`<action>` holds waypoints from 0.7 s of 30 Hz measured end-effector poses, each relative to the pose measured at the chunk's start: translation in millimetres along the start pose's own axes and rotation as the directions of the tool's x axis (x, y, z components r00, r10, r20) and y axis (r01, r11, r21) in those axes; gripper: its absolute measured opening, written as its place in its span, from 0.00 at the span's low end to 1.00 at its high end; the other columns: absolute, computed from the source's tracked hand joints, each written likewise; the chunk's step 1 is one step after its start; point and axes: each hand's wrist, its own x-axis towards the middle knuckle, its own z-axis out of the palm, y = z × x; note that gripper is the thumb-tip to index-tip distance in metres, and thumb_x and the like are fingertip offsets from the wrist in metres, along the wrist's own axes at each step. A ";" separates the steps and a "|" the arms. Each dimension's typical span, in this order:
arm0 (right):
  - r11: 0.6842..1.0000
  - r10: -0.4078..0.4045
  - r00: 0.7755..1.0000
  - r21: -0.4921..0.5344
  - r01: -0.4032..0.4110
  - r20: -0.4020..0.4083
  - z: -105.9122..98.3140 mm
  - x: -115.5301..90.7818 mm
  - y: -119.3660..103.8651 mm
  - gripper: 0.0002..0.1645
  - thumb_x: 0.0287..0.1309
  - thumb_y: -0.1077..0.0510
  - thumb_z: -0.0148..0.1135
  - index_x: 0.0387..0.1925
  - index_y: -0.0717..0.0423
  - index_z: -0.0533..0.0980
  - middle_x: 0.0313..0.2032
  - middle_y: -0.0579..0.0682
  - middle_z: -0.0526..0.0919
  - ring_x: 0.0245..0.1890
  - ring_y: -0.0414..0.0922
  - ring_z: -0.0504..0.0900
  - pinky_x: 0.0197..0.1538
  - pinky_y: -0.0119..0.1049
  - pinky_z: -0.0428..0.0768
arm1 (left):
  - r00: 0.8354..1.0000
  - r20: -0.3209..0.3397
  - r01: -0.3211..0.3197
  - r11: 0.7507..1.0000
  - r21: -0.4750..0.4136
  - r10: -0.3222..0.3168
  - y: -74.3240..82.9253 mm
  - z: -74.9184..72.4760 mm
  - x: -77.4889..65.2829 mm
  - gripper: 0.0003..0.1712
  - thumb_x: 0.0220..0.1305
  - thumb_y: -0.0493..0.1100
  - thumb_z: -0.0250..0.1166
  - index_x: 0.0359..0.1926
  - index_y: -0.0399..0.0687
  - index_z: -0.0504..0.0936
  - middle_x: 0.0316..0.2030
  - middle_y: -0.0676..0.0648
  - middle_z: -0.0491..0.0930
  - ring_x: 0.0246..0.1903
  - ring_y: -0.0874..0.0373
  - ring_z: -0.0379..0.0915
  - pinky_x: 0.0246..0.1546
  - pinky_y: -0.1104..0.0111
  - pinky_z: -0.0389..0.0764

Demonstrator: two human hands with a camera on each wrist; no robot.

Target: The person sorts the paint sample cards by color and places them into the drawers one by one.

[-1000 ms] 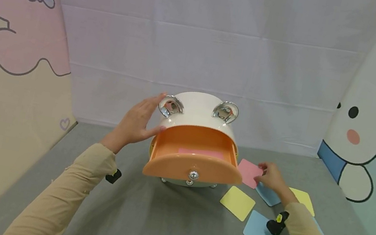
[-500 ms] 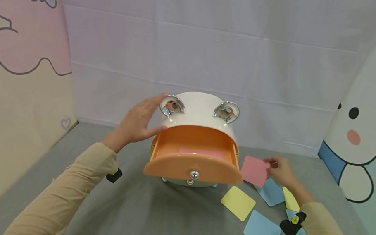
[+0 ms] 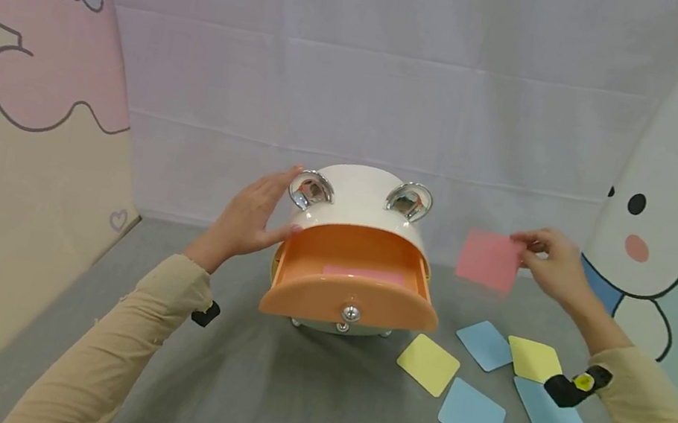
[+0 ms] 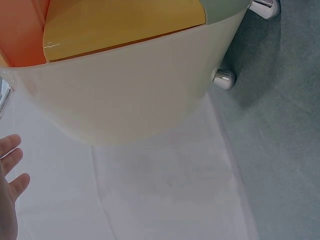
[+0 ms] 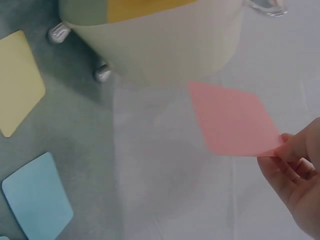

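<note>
In the head view a white rounded drawer box (image 3: 360,196) with two silver ears stands in the middle, its orange top drawer (image 3: 303,297) pulled out. Inside that drawer shows a strip of a pink card (image 3: 363,274). My left hand (image 3: 249,220) rests against the box's left side, fingers extended by the ear. To the right of the box, my right hand (image 3: 552,266) pinches another pink square card (image 3: 485,260) by its edge, raised above the table. The right wrist view shows thumb and fingers on one corner of this card (image 5: 235,122).
Several cards lie on the grey table (image 3: 200,383) at the right: yellow ones, such as the yellow card (image 3: 429,365) near the box, and blue ones, such as the blue card (image 3: 472,413). A white cloth (image 3: 361,87) hangs behind the box.
My right hand has lifted the pink card off the spot beside the blue card, up and to the right. The left hand and the box have stayed in place.
</note>
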 end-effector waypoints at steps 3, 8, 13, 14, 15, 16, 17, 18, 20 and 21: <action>1.000 -0.030 0.996 0.007 0.031 -0.087 -15.4 6.3 -17.0 0.15 0.57 0.70 0.49 0.45 0.74 0.74 0.39 0.62 0.70 0.29 0.24 0.70 0.28 0.14 0.70 | 1.000 0.001 0.005 1.000 0.000 -0.005 0.2 -0.4 0.7 0.50 0.57 0.74 0.39 0.70 0.45 0.48 0.66 0.44 0.56 0.62 0.46 0.57 0.61 0.52 0.59; 0.992 -0.120 0.973 0.011 0.124 -0.196 -29.2 17.8 -47.2 0.14 0.56 0.71 0.51 0.43 0.72 0.76 0.35 0.56 0.71 0.30 0.24 0.71 0.29 0.12 0.69 | 1.000 0.003 0.005 1.000 -0.001 -0.005 0.9 -1.4 0.9 0.51 0.57 0.74 0.39 0.70 0.45 0.48 0.66 0.44 0.57 0.61 0.45 0.57 0.60 0.52 0.59; 0.976 -0.199 0.956 0.050 0.214 -0.215 -27.7 25.1 -82.3 0.13 0.55 0.72 0.53 0.42 0.70 0.78 0.33 0.54 0.72 0.30 0.26 0.72 0.31 0.13 0.71 | 1.000 0.011 0.006 1.000 0.005 -0.006 0.6 -0.7 0.3 0.50 0.57 0.74 0.38 0.70 0.45 0.48 0.66 0.44 0.57 0.61 0.45 0.57 0.61 0.52 0.58; 0.970 -0.216 0.953 0.061 0.234 -0.214 -25.4 25.7 -89.4 0.13 0.54 0.73 0.54 0.42 0.70 0.78 0.33 0.54 0.72 0.30 0.27 0.72 0.32 0.13 0.72 | 1.000 0.012 0.008 1.000 0.005 -0.008 0.5 -0.5 0.2 0.50 0.57 0.74 0.39 0.70 0.45 0.48 0.66 0.44 0.56 0.61 0.45 0.57 0.61 0.52 0.58; 0.964 -0.236 0.948 0.074 0.256 -0.211 -22.7 26.2 -96.1 0.13 0.53 0.73 0.54 0.41 0.70 0.78 0.33 0.54 0.73 0.30 0.28 0.72 0.32 0.14 0.72 | 1.000 0.014 0.009 1.000 0.005 -0.009 0.5 -0.4 0.3 0.51 0.57 0.74 0.39 0.70 0.45 0.47 0.66 0.44 0.56 0.61 0.45 0.57 0.61 0.52 0.58; 0.954 -0.263 0.942 0.087 0.286 -0.209 -19.2 26.6 -102.2 0.13 0.52 0.74 0.54 0.41 0.71 0.78 0.33 0.55 0.73 0.30 0.29 0.73 0.31 0.14 0.73 | 1.000 0.014 0.009 1.000 0.004 -0.009 0.5 -0.4 0.4 0.51 0.57 0.74 0.39 0.70 0.45 0.47 0.66 0.44 0.56 0.62 0.45 0.57 0.61 0.52 0.58; 0.945 -0.289 0.935 0.096 0.313 -0.205 -15.4 26.5 -108.5 0.13 0.52 0.75 0.55 0.40 0.71 0.78 0.33 0.55 0.73 0.31 0.29 0.73 0.32 0.14 0.73 | 1.000 0.015 0.010 1.000 0.004 -0.010 0.5 -0.4 0.5 0.51 0.57 0.74 0.39 0.70 0.45 0.47 0.66 0.44 0.56 0.62 0.45 0.57 0.61 0.52 0.58; 0.936 -0.309 0.930 0.109 0.334 -0.200 -11.3 25.9 -115.0 0.13 0.52 0.75 0.55 0.40 0.71 0.78 0.33 0.55 0.73 0.31 0.30 0.73 0.31 0.15 0.74 | 1.000 0.017 0.012 1.000 0.004 -0.012 0.5 -0.4 0.5 0.51 0.57 0.74 0.39 0.70 0.45 0.47 0.66 0.44 0.56 0.62 0.45 0.57 0.61 0.52 0.58; 0.914 -0.355 0.917 0.140 0.382 -0.184 -2.6 24.8 -126.5 0.13 0.51 0.76 0.54 0.39 0.71 0.78 0.34 0.56 0.74 0.32 0.32 0.73 0.31 0.16 0.74 | 1.000 0.019 0.013 1.000 0.005 -0.013 0.4 -0.4 0.7 0.51 0.57 0.74 0.39 0.70 0.45 0.47 0.66 0.44 0.56 0.62 0.45 0.57 0.61 0.52 0.58; 0.904 -0.373 0.911 0.154 0.399 -0.175 1.8 24.3 -131.8 0.13 0.51 0.76 0.54 0.39 0.71 0.78 0.34 0.56 0.74 0.32 0.34 0.73 0.32 0.17 0.75 | 1.000 0.019 0.013 1.000 0.005 -0.013 0.4 -0.4 0.8 0.51 0.57 0.74 0.39 0.70 0.45 0.47 0.66 0.44 0.56 0.62 0.45 0.57 0.61 0.52 0.58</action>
